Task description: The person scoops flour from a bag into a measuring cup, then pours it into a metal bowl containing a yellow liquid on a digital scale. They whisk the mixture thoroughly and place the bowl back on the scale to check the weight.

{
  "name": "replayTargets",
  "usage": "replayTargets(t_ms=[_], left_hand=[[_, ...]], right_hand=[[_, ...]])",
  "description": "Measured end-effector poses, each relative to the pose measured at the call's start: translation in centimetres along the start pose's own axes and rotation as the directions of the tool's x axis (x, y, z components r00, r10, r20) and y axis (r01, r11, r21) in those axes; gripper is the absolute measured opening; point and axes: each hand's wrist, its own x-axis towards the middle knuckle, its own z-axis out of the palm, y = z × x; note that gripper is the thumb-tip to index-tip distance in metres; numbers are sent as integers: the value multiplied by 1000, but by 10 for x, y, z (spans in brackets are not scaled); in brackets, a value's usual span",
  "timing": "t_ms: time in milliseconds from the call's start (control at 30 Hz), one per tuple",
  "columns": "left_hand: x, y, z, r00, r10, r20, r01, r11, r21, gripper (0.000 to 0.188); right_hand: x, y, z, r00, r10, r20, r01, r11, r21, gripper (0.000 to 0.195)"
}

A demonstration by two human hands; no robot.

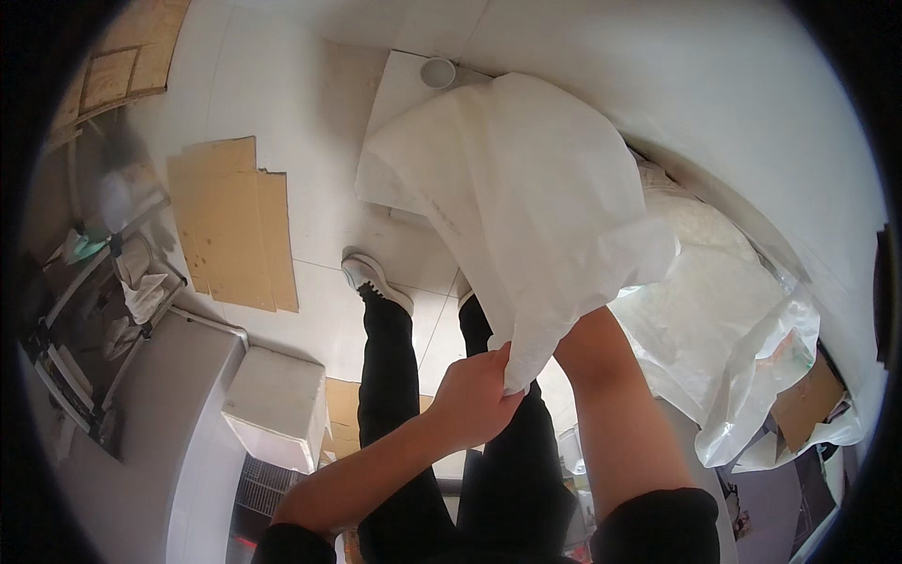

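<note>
A large white plastic-like sack or sheet point(542, 190) is spread out in front of me, with faint printed marks near its left edge. My left hand point(476, 395) grips its gathered lower corner between thumb and fingers. The right forearm point(624, 423) runs up beneath the white material, which covers my right hand. Behind the raised material is a white, flat-topped block or stand point(394, 151), partly covered from view. A small round white cup or bowl point(437, 73) sits at its far edge.
Crumpled white plastic bags point(705, 296) lie at the right by the wall. Flattened cardboard point(232, 225) rests on the tiled floor at left. Nearer stands a pale box point(275, 405), beside a metal-framed rack point(106, 317). My shoe point(373, 278) is on the floor.
</note>
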Motion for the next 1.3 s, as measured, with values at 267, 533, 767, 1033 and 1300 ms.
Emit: replayTargets(t_ms=[267, 533, 767, 1033, 1300], left_hand=[[-6, -6, 0, 998, 58, -35, -57, 998, 24, 28], [-11, -4, -7, 994, 91, -55, -87, 993, 75, 28], [-12, -3, -21, 975, 62, -211, -64, 998, -5, 37], [-15, 18, -35, 884, 46, -466, -65, 998, -25, 31], [-21, 21, -39, 881, 46, -472, -145, 974, -175, 38]], right_hand=[[-3, 1, -5, 998, -25, 56, 21, 998, 61, 21], [-5, 4, -10, 993, -52, 110, 38, 992, 124, 19], [-39, -1, -30, 949, -160, 273, 54, 932, 359, 18], [-136, -2, -77, 859, -257, 442, -237, 566, 790, 18], [-216, 9, -111, 878, -287, 384, -288, 326, 900, 20]])
